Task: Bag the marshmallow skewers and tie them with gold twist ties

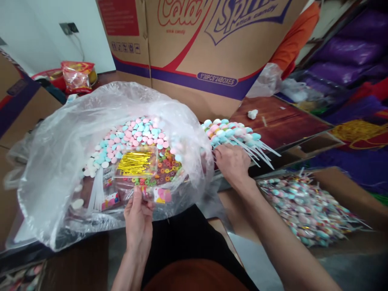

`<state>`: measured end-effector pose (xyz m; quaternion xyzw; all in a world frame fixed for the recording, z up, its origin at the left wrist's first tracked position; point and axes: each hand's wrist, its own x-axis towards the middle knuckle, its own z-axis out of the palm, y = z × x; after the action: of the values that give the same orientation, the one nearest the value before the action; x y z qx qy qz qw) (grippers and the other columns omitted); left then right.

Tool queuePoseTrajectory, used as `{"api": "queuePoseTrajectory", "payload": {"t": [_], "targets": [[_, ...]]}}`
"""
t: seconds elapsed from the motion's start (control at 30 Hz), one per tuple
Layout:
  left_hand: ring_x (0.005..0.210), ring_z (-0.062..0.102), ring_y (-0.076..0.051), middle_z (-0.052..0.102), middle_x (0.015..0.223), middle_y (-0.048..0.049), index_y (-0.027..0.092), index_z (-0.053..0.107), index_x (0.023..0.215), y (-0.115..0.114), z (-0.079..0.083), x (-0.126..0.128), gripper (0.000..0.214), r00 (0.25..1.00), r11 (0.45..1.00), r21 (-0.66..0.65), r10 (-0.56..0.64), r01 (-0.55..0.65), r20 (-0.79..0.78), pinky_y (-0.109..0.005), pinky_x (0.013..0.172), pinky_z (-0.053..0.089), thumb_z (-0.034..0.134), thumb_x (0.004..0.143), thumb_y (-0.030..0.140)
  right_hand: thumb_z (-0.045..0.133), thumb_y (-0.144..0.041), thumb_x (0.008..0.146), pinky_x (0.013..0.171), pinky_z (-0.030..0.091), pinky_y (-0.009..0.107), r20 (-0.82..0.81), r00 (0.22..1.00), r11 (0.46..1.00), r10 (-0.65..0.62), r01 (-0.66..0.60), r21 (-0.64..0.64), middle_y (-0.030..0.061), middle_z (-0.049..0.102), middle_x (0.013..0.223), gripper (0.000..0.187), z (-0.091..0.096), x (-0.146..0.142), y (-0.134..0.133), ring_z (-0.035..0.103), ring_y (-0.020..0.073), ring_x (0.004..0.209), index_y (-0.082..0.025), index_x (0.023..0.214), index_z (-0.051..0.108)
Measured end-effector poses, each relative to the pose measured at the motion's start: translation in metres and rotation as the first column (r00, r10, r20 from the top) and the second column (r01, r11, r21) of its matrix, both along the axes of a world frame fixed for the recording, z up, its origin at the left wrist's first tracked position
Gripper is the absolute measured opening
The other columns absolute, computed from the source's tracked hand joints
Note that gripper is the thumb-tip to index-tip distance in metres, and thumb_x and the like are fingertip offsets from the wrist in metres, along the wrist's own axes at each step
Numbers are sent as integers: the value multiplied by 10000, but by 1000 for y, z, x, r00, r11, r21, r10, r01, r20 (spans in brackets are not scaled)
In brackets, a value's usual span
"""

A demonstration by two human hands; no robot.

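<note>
My left hand (138, 214) pinches a small clear printed bag (162, 195) between thumb and fingers, at the near edge of a large clear plastic bag (60, 161). Within the large bag's opening lie pastel candies (133, 135), fruit-coloured candy rings (169, 165), a clear tray of gold twist ties (136, 163) and a stack of printed bags (109, 190). My right hand (233, 163) is closed beside a pile of candy sticks (230, 131) with white stems. Its fingertips are hidden, so what it grips cannot be made out.
A big cardboard carton (194, 52) stands behind the work table (273, 117). Low on the right, an open box (303, 210) holds many wrapped candy sticks. An orange sleeve (297, 40) of another person shows behind the carton. Purple packs (351, 52) are stacked at far right.
</note>
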<state>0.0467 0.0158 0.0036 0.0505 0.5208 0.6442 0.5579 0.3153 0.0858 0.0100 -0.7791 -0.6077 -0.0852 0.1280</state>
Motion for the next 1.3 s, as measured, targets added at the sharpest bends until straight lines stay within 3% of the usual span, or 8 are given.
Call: {"api": "queuePoseTrajectory", "payload": {"t": [0.17,0.27,0.37,0.53,0.63,0.77,1.07,1.3], "targets": [[489,468,-56,621,655,38,146,657,739,4,-4,-14,434,998,997,57,54,-56,25,-195,451,393,955,560,405,509,-200,963,616,304,329,-17,1000,999,-6,7,41,139,704,843,255,-6,-3,-11,584,233,709,-144,793,691],[502,491,-58,651,703,25,140,686,809,7,-3,-22,440,995,992,82,94,-96,25,-191,442,392,947,579,410,512,-238,968,602,348,332,-105,994,959,-16,45,281,119,696,812,256,1,4,-37,599,234,704,-172,795,690],[518,512,-59,664,731,15,134,696,837,9,-2,-26,427,990,986,88,137,-139,29,-184,438,390,936,606,401,602,-284,953,658,437,331,-276,950,864,145,14,503,89,700,803,159,16,-1,-73,632,220,727,-204,865,708],[512,518,-62,656,717,10,136,682,811,11,-5,-26,372,988,986,71,154,-153,-16,-189,440,386,901,666,401,621,-150,933,637,511,289,-546,626,814,556,-280,508,36,690,813,119,41,-50,-121,649,175,702,-251,922,683],[520,531,-72,659,714,6,137,675,798,10,-7,-26,392,988,987,84,143,-138,-51,-200,452,391,890,666,437,599,-75,918,597,530,259,-570,489,751,660,-418,510,40,693,804,192,43,-77,-128,664,161,691,-239,956,692],[532,549,-84,652,694,9,145,657,775,6,-10,-28,421,984,987,93,143,-134,-103,-211,475,396,875,662,487,588,-69,918,612,552,253,-549,489,735,678,-439,517,53,705,809,208,34,-88,-126,678,160,692,-228,980,707],[611,572,-101,662,729,19,173,672,787,2,-11,-29,402,924,967,203,216,-156,-316,-229,594,461,811,723,545,606,-96,926,648,544,249,-339,609,693,717,-567,446,52,716,827,185,27,-76,-126,677,152,694,-227,999,714],[745,605,-147,680,773,-13,176,678,782,-7,-15,-23,390,839,968,230,204,-97,-504,-264,742,486,735,805,560,595,-128,939,639,548,244,-565,494,748,661,-496,441,46,711,813,165,22,-89,-123,685,153,710,-229,932,725]]}}
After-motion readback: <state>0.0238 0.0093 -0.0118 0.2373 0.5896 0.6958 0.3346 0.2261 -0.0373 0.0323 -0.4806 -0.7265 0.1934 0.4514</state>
